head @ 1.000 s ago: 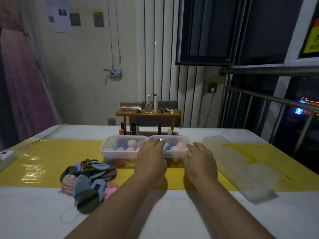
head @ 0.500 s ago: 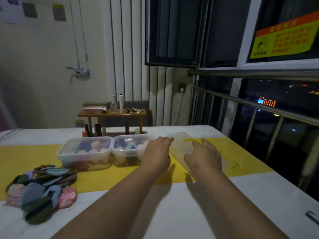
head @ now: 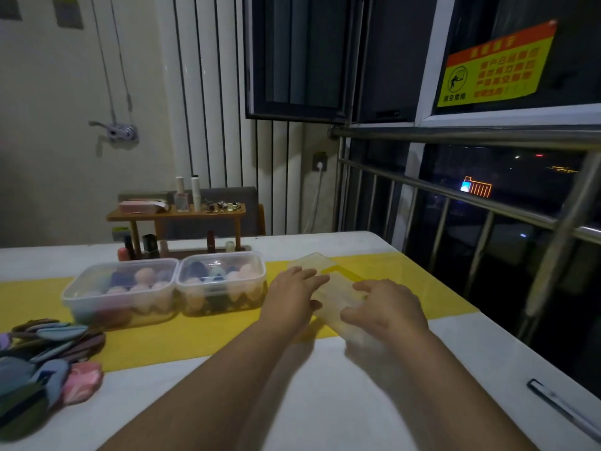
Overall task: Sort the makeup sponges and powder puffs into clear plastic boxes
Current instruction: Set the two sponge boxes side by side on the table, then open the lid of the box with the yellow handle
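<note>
Left hand [head: 292,297]: fingers nearly straight, laid flat on the clear rectangular plastic lid [head: 338,296], just right of the right-hand clear plastic box [head: 221,256].
Right hand [head: 387,307]: fingers bent over the same lid, farther right of that box, thumb at the lid's near edge. Blur hides whether it truly grips.
Lid: lies slantwise across the yellow strip [head: 195,333]. A second clear sheet shows under its far end.
Right-hand clear plastic box: open-topped, on the yellow strip, filled with pink, blue and dark egg-shaped makeup sponges [head: 211,275].
Left clear plastic box [head: 130,264]: touching the right-hand box on its left, also full of sponges.
Flat powder puffs [head: 48,362]: a loose heap of blue, green, brown and pink ones, to the near left of the right-hand box, on the white desk [head: 309,402].
Small wooden shelf [head: 175,213]: behind the right-hand box, carrying bottles, with lipsticks beneath.
Dark pen [head: 566,408]: far to the near right of that box, at the desk edge.
Steel railing [head: 455,196]: beyond the desk, to the right of the box, before a dark window.
</note>
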The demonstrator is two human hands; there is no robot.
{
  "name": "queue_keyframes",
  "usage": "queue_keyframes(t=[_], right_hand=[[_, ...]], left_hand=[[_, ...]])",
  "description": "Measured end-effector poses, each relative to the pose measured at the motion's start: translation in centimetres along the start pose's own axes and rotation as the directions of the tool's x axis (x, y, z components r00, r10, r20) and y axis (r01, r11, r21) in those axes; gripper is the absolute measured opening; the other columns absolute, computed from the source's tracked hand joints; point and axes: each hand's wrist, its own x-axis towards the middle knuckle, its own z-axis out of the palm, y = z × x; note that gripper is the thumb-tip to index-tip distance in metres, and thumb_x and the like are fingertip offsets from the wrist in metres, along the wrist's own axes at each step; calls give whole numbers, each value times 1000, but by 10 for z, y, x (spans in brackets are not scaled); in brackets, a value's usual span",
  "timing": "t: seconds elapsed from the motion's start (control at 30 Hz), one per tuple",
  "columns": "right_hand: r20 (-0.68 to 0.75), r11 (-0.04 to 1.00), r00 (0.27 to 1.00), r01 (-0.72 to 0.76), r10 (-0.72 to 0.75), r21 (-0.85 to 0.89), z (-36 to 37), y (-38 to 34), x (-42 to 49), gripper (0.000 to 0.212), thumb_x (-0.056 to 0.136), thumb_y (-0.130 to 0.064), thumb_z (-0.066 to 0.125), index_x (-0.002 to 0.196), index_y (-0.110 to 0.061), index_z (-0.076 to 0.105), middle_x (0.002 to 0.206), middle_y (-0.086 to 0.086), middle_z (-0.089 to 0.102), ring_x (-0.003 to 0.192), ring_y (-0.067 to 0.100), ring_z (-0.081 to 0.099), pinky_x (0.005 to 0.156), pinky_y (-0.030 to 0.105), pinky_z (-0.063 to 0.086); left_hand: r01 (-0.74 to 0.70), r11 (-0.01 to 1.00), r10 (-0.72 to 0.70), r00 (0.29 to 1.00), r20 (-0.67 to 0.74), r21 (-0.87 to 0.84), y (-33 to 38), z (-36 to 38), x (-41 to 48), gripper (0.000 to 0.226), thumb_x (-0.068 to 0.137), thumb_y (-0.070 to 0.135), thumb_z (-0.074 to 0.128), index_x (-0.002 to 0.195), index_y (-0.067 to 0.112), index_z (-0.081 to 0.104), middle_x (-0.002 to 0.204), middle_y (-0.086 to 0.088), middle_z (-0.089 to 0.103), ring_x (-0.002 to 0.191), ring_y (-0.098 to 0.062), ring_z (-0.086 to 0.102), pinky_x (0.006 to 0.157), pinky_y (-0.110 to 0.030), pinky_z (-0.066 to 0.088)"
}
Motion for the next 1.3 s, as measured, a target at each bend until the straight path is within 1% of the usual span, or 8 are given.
queue_keyframes(t=[0.17, 0.5, 0.6, 0.73, 0.83, 0.97, 1.17, 1.3], right_hand=[[-8, 999, 999, 32, -32, 1, -1, 2, -15, 68, 63, -60, 62, 128, -41, 54, 121, -6, 62, 113, 23, 56, 96, 37, 46], [53, 987, 987, 152, -149, -49, -1, -9, -43, 64, 68, -57, 67, 125, -37, 48, 122, -1, 54, 111, 25, 53, 92, 36, 43], [59, 977, 978, 202, -198, -72, 4, -19, -49, 68, 65, -60, 74, 123, -38, 46, 118, -2, 53, 109, 24, 53, 88, 35, 43], [56, 956, 956, 290, -288, -41, 9, -35, -55, 62, 67, -54, 76, 120, -38, 48, 115, -4, 53, 108, 20, 53, 81, 31, 40], [65, 929, 928, 369, -367, -14, 15, -53, -60, 61, 66, -51, 77, 120, -38, 50, 118, -6, 54, 110, 18, 53, 81, 29, 42], [55, 873, 872, 487, -487, 20, 28, -86, -65, 60, 65, -51, 76, 119, -40, 53, 122, -9, 56, 113, 16, 52, 86, 29, 41], [-46, 724, 725, 678, -687, -127, 47, -126, -57, 63, 65, -62, 66, 124, -42, 56, 131, -16, 52, 125, 14, 41, 107, 32, 27], [-86, 593, 592, 765, -801, -251, 60, -140, -48, 62, 65, -65, 52, 118, -36, 66, 109, -6, 61, 102, 24, 57, 87, 39, 42]], left_hand=[[-67, 994, 75, 992, -99, 85, -2, 0, -13, 56, 86, 40, 65, 140, 38, 49, 135, 10, 55, 125, -21, 43, 93, -36, 37], [-152, 975, 177, 972, -157, 160, -18, -21, -57, 48, 75, 44, 76, 121, 33, 68, 104, 7, 67, 94, -25, 58, 71, -37, 46], [-142, 974, 173, 970, -172, 174, -25, -29, -74, 47, 78, 46, 73, 122, 32, 67, 105, 6, 66, 96, -24, 58, 74, -38, 46], [-73, 986, 97, 983, -157, 150, -37, -51, -97, 50, 82, 51, 67, 129, 35, 61, 115, 6, 61, 107, -23, 52, 89, -39, 41], [-41, 988, 63, 988, -144, 151, -56, -67, -118, 53, 75, 51, 74, 124, 34, 65, 109, 5, 62, 104, -23, 55, 88, -39, 42], [3, 980, 24, 990, -138, 198, -85, -88, -149, 55, 69, 53, 78, 119, 34, 67, 107, 6, 61, 103, -21, 54, 90, -38, 44], [58, 975, -35, 993, -112, 213, -110, -116, -174, 54, 75, 51, 76, 124, 32, 64, 132, 9, 59, 120, -14, 53, 101, -33, 42], [72, 973, -54, 994, -90, 218, -128, -126, -177, 54, 76, 55, 72, 124, 32, 64, 120, 11, 65, 109, -11, 57, 94, -31, 48]])
